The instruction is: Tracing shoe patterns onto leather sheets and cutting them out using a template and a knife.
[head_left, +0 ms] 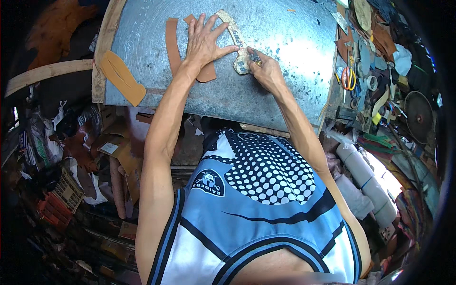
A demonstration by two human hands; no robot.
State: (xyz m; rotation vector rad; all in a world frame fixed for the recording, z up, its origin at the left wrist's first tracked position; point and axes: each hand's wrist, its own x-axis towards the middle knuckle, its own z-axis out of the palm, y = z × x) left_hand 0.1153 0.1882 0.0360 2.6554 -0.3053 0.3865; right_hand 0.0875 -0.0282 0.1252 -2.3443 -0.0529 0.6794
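Note:
My left hand (205,43) lies with fingers spread on the metal-topped table. Under it runs a brown leather strip (207,74), its near end showing below my wrist. My left fingertips and thumb touch a pale curved template (242,64) with a rounded near end and dark marks. Closed around a small tool with dark and yellowish parts (255,58), my right hand (267,73) is at the template's right edge. The tool's tip is too small to make out. Left of my left hand lies another brown leather strip (173,45).
A tan leather piece with a lengthwise slit (121,78) rests at the table's left edge. Along the right edge lie orange-handled scissors (349,78), a tape roll (372,83) and leather scraps. White wrapped rolls (365,178) stand right of me. The metal tabletop (304,57) has dark stains.

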